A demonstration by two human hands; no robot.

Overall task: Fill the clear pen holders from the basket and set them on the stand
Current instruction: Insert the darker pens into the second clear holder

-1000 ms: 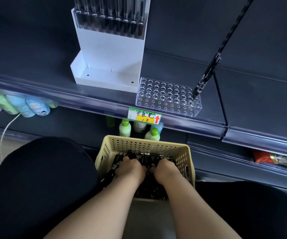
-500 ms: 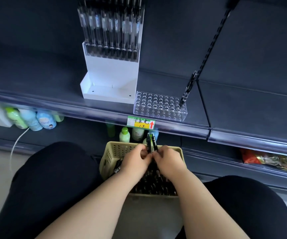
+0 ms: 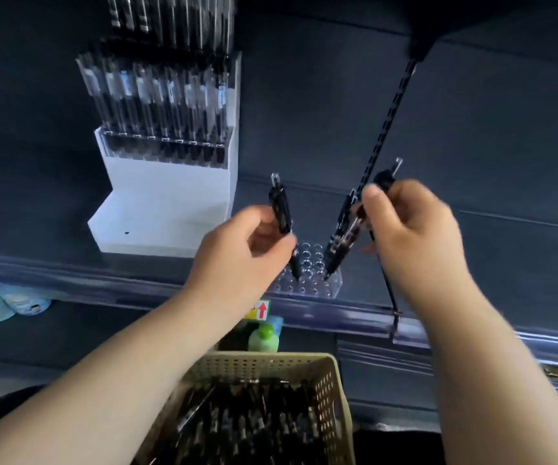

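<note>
A clear pen holder (image 3: 318,283) with rows of holes lies on the dark shelf, one black pen (image 3: 339,236) standing in its right end. My left hand (image 3: 237,250) pinches a black pen (image 3: 281,209), its tip down over the holder's left holes. My right hand (image 3: 412,229) grips another black pen (image 3: 383,182) above the holder's right side. The beige basket (image 3: 338,391) of black pens sits below, between my arms. The white stand (image 3: 167,196) with a filled holder of pens stands to the left on the shelf.
A black slotted upright (image 3: 391,122) rises behind my right hand. A price label with a red arrow (image 3: 261,309) hangs on the shelf edge. Green and blue bottles (image 3: 264,337) stand on the lower shelf.
Both hands have risen out of the basket, each with a pen, and now hover over the clear holder on the shelf. The view has tilted upward.
</note>
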